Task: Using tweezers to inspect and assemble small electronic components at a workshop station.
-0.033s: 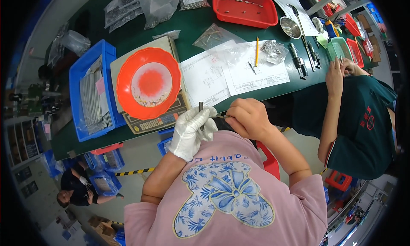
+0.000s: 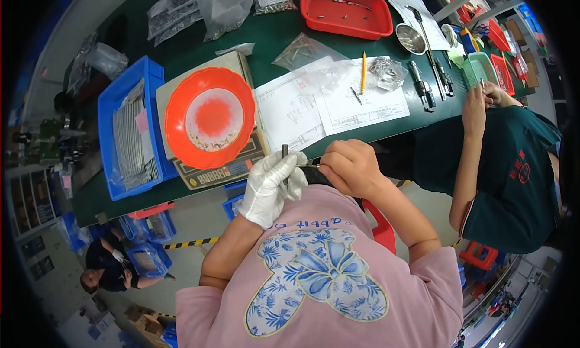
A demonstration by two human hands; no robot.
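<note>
Left hand (image 2: pixel 275 188), white-gloved, fingers curled in, pinching a short dark rod (image 2: pixel 284 150) that pokes up out of the grip. Right hand (image 2: pixel 350 167), bare, just right of it, thumb and fingers closed on a thin metal piece (image 2: pixel 309 165). That piece spans the small gap between hands, its near end at the gloved fingers; can't tell if it touches or enters the rod, glove hides it.

Handling, judged by look: rod likely stiff, light, smooth, could twist or slip in the glove; best held round its middle, top end left free. Thin piece looks rigid but slender, may bend under side load; hold it close to the working end, in line. Neither seems fragile.

Around: orange-red bowl (image 2: pixel 210 118) on a scale (image 2: pixel 229 173), ahead-left of the left hand; blue bin (image 2: pixel 109 142) farther left. Drawing sheets (image 2: pixel 290 109) on the counter (image 2: pixel 266 61), ahead of both hands; yellow pencil (image 2: pixel 364 73) and bag of metal parts (image 2: pixel 388 73) ahead of the right.
</note>
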